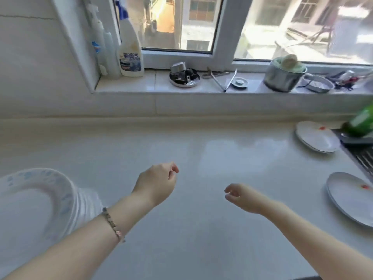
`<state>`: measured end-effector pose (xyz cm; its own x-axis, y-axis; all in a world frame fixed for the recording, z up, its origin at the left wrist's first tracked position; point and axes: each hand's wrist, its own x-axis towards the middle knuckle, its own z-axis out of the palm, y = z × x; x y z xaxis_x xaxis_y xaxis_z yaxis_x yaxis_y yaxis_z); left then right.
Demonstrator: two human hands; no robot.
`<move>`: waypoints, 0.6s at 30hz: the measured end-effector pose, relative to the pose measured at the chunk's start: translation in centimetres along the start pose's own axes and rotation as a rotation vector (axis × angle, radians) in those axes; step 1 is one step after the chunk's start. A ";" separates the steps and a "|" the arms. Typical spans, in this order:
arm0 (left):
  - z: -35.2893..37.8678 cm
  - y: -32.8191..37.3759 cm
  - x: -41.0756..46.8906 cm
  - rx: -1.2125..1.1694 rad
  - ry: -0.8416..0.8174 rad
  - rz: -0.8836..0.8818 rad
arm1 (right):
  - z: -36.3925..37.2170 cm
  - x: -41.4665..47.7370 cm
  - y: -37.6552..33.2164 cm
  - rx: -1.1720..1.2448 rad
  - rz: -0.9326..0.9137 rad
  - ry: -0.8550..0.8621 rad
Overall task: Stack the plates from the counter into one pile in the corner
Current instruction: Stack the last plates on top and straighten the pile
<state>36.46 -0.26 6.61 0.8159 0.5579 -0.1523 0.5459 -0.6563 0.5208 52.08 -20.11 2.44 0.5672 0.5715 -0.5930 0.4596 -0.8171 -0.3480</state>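
pile: a stack of blue-patterned plates (38,201) is sitting at the near left of the desk (181,150), so some stacking looks done.
left to do: two white plates are waiting at the right, well apart: far plate (316,138), near plate (351,199), each showing a red smear.
left hand (157,181): hovering empty, fingers loosely curled.
right hand (242,197): hovering empty, fingers slightly apart.

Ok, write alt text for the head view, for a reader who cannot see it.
Two empty hands, left hand and right hand, hover over a white counter. A blue-patterned plate pile sits at the near left; two white plates, far plate and near plate, lie apart at the right. Bottles and metal pots line the windowsill.
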 end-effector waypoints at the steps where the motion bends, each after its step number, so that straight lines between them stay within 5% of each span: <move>1: 1.7 2.2 0.9 -0.006 -0.043 0.003 | -1.2 -0.5 3.2 0.015 0.043 0.026; 10: 19.3 20.0 7.9 -0.198 -0.328 -0.160 | -9.8 -2.7 33.2 0.134 0.389 0.327; 18: 29.2 33.6 12.6 -0.362 -0.424 -0.274 | -14.1 0.5 48.6 0.271 0.619 0.436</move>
<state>70.67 -30.06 -2.32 0.7006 0.3825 -0.6024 0.7076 -0.2628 0.6560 84.30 -58.52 -4.53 0.9063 -0.0589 -0.4186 -0.1755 -0.9533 -0.2459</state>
